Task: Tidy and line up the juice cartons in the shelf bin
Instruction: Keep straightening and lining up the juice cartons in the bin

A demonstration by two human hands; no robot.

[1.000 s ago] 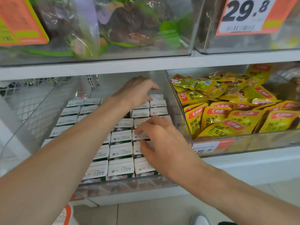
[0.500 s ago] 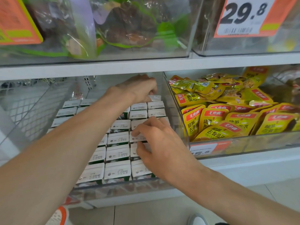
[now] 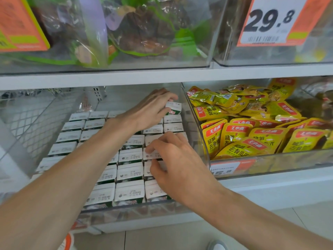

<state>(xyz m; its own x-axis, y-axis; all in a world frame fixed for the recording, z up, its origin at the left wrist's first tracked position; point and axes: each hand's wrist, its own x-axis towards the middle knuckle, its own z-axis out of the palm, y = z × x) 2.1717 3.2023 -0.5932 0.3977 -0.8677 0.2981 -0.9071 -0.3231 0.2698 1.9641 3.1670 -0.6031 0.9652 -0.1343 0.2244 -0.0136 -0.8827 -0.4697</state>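
Several small white-topped juice cartons [image 3: 130, 173] stand in rows inside a clear shelf bin [image 3: 126, 212]. My left hand [image 3: 151, 109] reaches to the back right of the bin and grips one juice carton [image 3: 173, 108], raised above its neighbours so its green and red side shows. My right hand [image 3: 173, 165] lies over the right-hand column nearer the front, fingertips pressing on the carton tops and thumb against a carton's side. My forearms hide part of the middle rows.
A clear bin of yellow snack packets [image 3: 252, 134] sits directly to the right, sharing a wall. An upper shelf [image 3: 162, 76] with bagged goods and orange price tags [image 3: 273, 20] overhangs. A wire mesh divider [image 3: 32, 120] stands at the left.
My left hand has closed on the back-right carton and lifted it above the row. My right hand has stayed on the right column, sliding slightly.
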